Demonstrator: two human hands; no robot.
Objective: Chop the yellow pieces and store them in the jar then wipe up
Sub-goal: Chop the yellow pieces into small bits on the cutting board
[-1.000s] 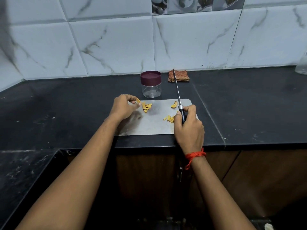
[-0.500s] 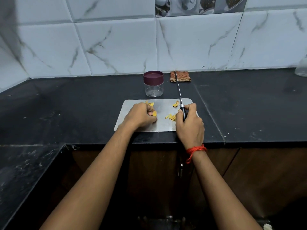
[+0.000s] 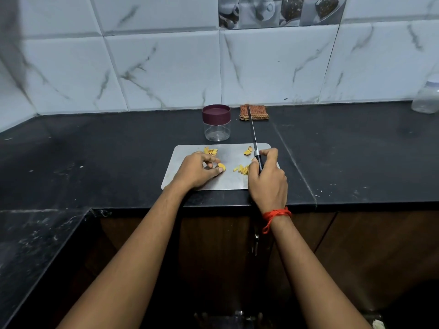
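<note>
A steel cutting board [image 3: 228, 180] lies on the black counter. Yellow pieces sit on it in three spots: a pile at the far left [image 3: 211, 151], a few at the far right [image 3: 247, 151], and cut slivers [image 3: 241, 169] beside my right hand. My left hand [image 3: 198, 170] rests on the board and pinches one yellow piece [image 3: 221, 165] between thumb and fingers. My right hand [image 3: 267, 178] grips the black handle of a knife [image 3: 253, 131], whose blade points away, raised over the board's right side. A clear jar with a maroon lid [image 3: 216, 122] stands closed behind the board.
A folded brown checked cloth [image 3: 254, 112] lies against the tiled wall behind the knife tip. A clear plastic bottle [image 3: 427, 98] stands at the far right of the counter. The counter's front edge runs just below the board, with dark cabinets beneath.
My left hand took one yellow piece from the far-left pile and drew it towards the middle of the board. My right hand and the knife have barely moved.
</note>
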